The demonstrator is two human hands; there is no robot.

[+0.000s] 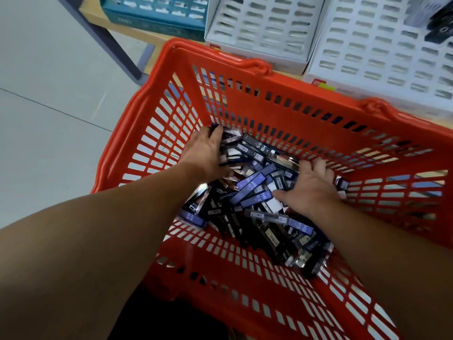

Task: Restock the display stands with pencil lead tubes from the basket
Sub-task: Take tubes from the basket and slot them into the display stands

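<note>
A red plastic basket [245, 77] holds a heap of pencil lead tubes [255, 192], dark and violet, marked HB 0.5. Both my hands are down inside it. My left hand [204, 155] is at the heap's far left, its fingers curled round a few dark tubes. My right hand [311, 187] lies on the right side of the heap, thumb spread and fingers curled down over some tubes. Behind the basket stand two white slotted display stands [259, 28] [382, 52]; the right one has a few dark tubes [438, 28] at its top corner.
A teal display stand [157, 13] sits at the back left on the wooden shelf [122, 23]. A grey metal leg [107, 40] runs down to the pale tiled floor [49, 106] on the left. The basket's folded handles lie along its far rim.
</note>
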